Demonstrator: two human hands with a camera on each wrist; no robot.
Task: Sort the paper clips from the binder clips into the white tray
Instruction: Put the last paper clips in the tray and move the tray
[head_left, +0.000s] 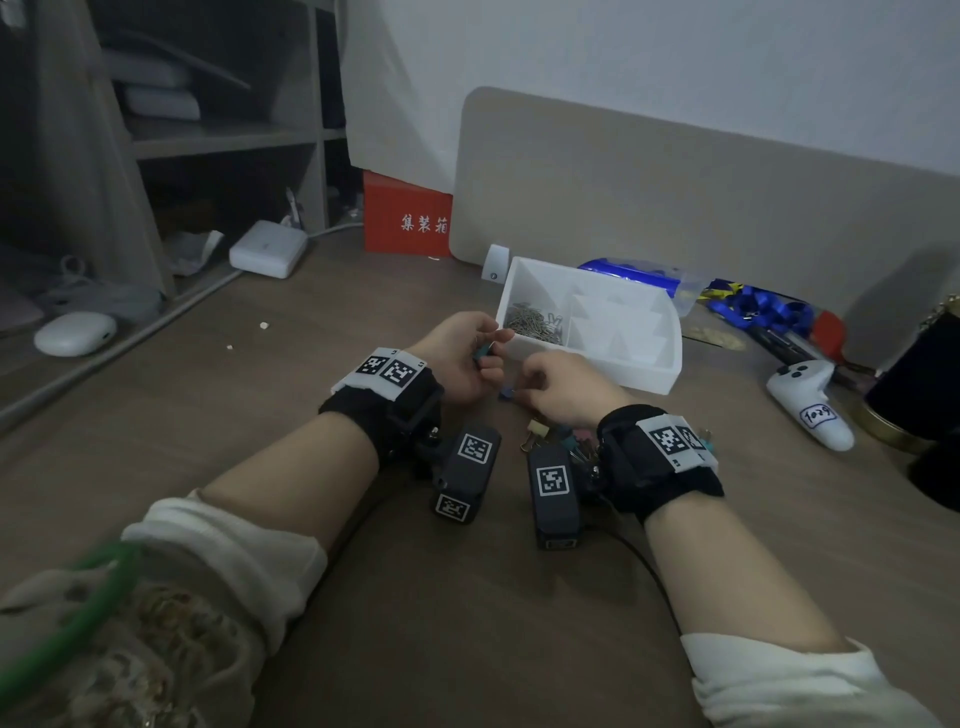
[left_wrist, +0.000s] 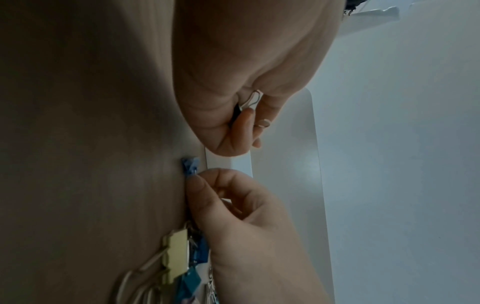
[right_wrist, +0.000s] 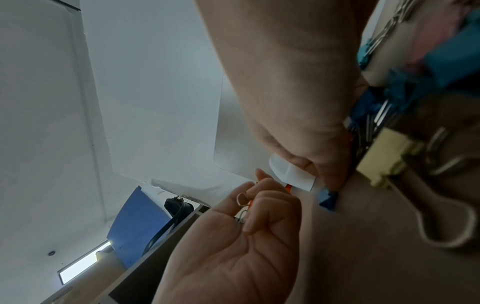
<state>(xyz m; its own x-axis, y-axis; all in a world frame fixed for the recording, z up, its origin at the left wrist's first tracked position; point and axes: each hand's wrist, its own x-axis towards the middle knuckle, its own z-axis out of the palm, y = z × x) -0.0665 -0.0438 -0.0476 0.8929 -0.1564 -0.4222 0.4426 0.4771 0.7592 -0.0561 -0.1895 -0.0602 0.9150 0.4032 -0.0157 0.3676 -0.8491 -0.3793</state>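
Two bare hands work just in front of the white tray (head_left: 647, 375) on the brown desk (head_left: 260, 415). Nearest, under the right wrist, lies a heap of binder clips (head_left: 558, 436), yellow, teal and pink; the head view hides most of it behind the wrist strap, while the right wrist view shows a large yellow binder clip (right_wrist: 384, 156) with its wire handles close up. The right hand (head_left: 556, 387) has its fingers curled down, fingertips pinching a small blue binder clip (left_wrist: 191, 165) that rests on the desk just beside the tray's near wall; the head view shows only a sliver of that clip. The left hand (head_left: 460, 353) is raised just beside the tray's near left corner, fingers closed round a small teal clip (head_left: 483, 354); both wrist views show silver wire loops between those fingers. Inside the tray, a pile of paper clips (head_left: 535, 325) fills the left compartment. Farther right sit a white controller (head_left: 810, 402) and blue lanyards (head_left: 753, 306); a red box (head_left: 405, 218) stands at the far edge.
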